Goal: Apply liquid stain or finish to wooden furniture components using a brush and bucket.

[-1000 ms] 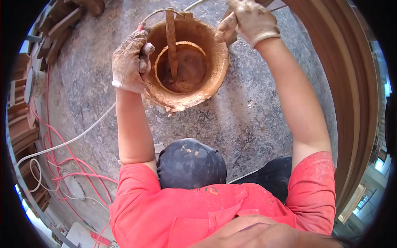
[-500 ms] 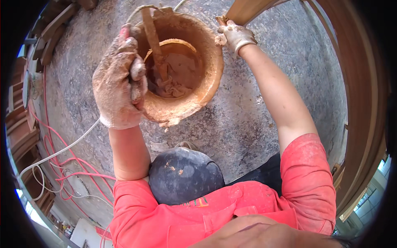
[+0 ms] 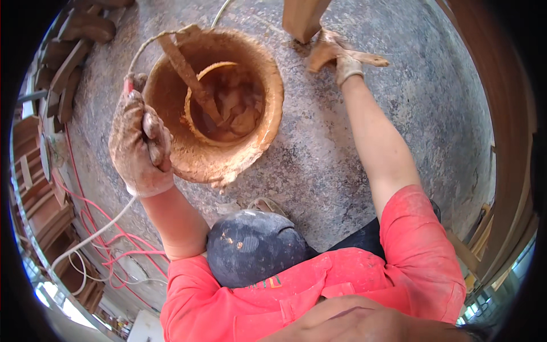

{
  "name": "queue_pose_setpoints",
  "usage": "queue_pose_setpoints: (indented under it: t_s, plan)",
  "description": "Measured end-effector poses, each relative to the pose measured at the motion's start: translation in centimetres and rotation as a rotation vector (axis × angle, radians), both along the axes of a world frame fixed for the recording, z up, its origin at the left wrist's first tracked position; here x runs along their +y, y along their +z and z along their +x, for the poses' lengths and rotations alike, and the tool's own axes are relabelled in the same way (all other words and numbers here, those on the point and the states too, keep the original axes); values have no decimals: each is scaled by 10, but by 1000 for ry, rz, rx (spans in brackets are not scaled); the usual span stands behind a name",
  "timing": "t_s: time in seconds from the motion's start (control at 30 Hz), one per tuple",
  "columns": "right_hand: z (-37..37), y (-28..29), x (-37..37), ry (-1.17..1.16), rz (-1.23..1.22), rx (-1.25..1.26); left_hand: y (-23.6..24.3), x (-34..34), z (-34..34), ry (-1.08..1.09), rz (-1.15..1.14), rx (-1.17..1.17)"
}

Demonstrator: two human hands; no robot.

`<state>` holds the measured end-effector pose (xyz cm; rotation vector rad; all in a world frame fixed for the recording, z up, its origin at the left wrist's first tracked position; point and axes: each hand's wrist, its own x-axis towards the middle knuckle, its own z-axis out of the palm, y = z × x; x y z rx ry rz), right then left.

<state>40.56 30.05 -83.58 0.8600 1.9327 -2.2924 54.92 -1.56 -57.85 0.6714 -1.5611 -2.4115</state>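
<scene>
My left hand (image 3: 139,139), in a mud-caked work glove, is closed around the bucket's handle (image 3: 149,44), beside the rim. The clay-crusted bucket (image 3: 272,119) holds a smaller round container (image 3: 196,134) of wet brown liquid. A flat wooden stick (image 3: 185,71) leans in it, its lower end in the liquid. My right hand (image 3: 336,54), gloved and partly smeared by motion, grips a tool by its wooden handle (image 3: 370,58); its kind is unclear. This hand is beside the lower end of a wooden leg (image 3: 305,20).
Red hoses (image 3: 105,214) and a white cable (image 3: 94,233) trail over the stained floor (image 3: 319,171) at left. Wooden pieces (image 3: 71,65) are stacked along the far left. A large curved wooden part (image 3: 507,131) rises at right. My bent knee (image 3: 253,245) is below the bucket.
In the picture, the bucket and my left hand have shifted left. My right hand has turned and lowered slightly beside the wooden leg, and its tool's handle now points right.
</scene>
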Motion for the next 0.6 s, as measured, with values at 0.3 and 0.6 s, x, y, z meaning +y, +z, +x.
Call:
queue_pose_setpoints:
  t_s: [0.3,0.6]
  plan:
    - [-16,190,-54,43,-621,863,8,20,-5,-17,-118,34]
    - [29,147,-77,-243,-557,389,-8,3,-2,-26,-84,81]
